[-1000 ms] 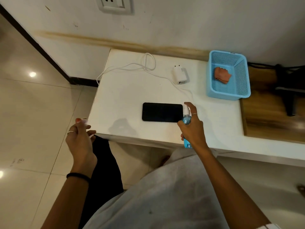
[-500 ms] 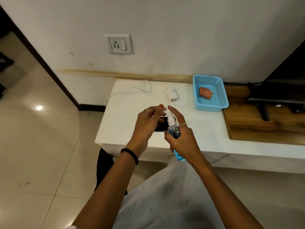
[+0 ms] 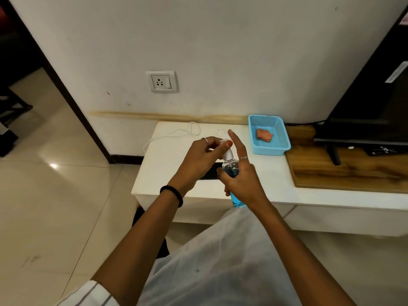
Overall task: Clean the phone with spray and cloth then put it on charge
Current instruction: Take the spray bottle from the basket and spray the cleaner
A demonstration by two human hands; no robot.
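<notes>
Right hand [image 3: 242, 182] gripping bottle [image 3: 230, 167], index finger sticking up; left hand [image 3: 202, 159] pinching cap [image 3: 225, 142]. Phone [image 3: 209, 173] lying flat on table [image 3: 167, 173] right below hands, long axis running left-right, mostly hidden.

No text, brand, number or sign can be read. The white strip label [image 3: 396, 72] on the dark TV [image 3: 373, 102] at right is too small and blurred to make out, and the spray bottle [image 3: 231, 168] shows no legible print.
</notes>
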